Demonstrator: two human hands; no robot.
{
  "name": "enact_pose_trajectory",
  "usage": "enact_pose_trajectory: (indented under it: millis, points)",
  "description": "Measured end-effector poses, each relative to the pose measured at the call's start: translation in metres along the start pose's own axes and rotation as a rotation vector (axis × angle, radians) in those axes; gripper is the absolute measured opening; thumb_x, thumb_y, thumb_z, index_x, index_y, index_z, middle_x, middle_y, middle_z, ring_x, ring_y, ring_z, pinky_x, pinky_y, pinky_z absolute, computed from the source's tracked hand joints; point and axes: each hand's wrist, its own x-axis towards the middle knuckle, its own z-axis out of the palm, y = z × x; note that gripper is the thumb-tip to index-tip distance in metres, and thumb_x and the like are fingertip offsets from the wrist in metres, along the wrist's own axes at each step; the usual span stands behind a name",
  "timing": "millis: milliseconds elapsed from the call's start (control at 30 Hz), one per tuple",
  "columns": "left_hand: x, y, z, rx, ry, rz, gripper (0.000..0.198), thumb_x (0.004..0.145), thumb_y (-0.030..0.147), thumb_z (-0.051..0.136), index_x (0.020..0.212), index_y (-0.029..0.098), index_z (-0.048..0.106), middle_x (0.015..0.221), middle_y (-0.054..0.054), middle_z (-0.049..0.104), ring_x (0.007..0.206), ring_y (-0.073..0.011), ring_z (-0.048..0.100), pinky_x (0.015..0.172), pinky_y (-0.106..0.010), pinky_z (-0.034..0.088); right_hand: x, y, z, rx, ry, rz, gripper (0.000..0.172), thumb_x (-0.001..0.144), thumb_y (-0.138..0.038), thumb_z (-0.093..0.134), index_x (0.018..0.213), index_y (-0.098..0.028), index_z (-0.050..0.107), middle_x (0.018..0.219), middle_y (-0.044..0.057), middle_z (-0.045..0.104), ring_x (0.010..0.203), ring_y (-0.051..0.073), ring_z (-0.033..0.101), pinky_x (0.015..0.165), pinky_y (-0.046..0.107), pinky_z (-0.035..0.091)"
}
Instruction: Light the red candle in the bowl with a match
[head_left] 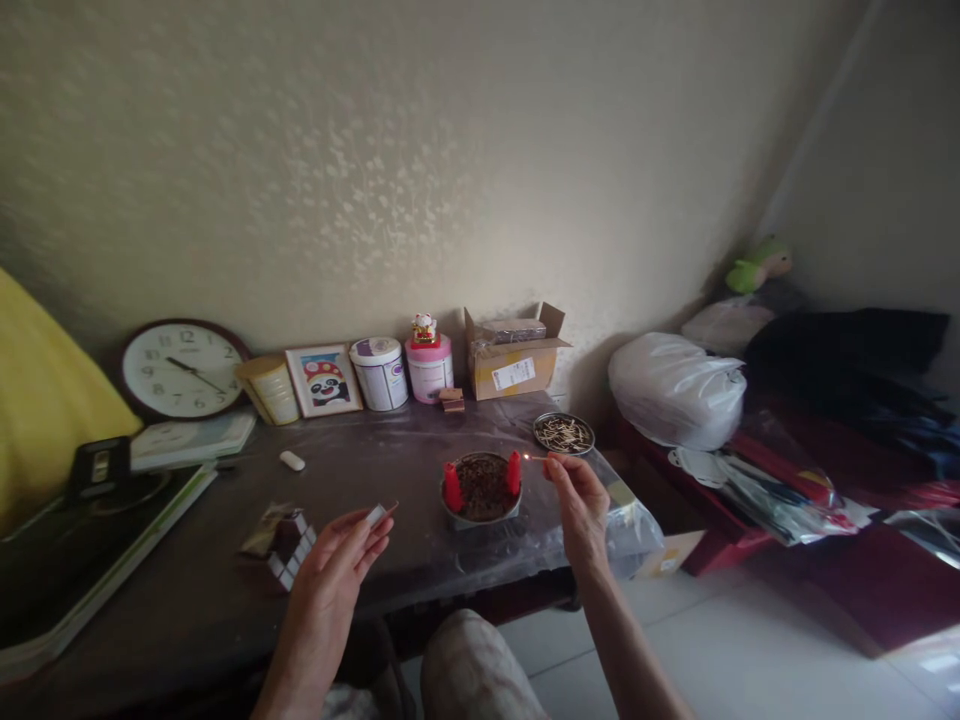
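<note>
My right hand pinches a thin matchstick whose tip glows beside the right one of two red candles standing in a round metal dish of dark bits. The left red candle stands at the dish's other side. My left hand is raised above the table's front edge, fingers closed on a small matchbox. A second dish holding several matchsticks sits just behind my right hand.
The dark table is covered in clear plastic. Along the wall stand a clock, tins, a panda picture and a cardboard box. Books lie at left, a cube puzzle near my left hand. Bags and clutter fill the right.
</note>
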Motion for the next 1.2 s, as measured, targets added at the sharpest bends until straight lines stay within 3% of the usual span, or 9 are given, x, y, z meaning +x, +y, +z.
enact_pose_trajectory:
  millis: [267,1200]
  points:
    - [0.001,0.003,-0.002,-0.013,0.027,-0.047,0.042,0.05,0.044,0.087,0.081,0.021,0.072,0.09,-0.007,0.08,0.092,-0.0228,0.068,0.091,-0.037,0.046,0.005,0.01,0.003,0.002,-0.031,0.01,0.021,0.07,-0.037,0.074,0.078,-0.018,0.069,0.074,0.0,0.067,0.072,0.016,0.058,0.071,0.029,0.046]
    - [-0.001,0.005,-0.002,-0.009,0.014,-0.076,0.039,0.054,0.041,0.085,0.083,0.02,0.072,0.095,-0.009,0.079,0.096,-0.0238,0.067,0.091,-0.037,0.046,0.011,0.023,0.007,-0.041,-0.032,-0.014,0.025,0.07,-0.042,0.073,0.076,-0.018,0.068,0.074,0.002,0.067,0.071,0.017,0.058,0.07,0.03,0.047]
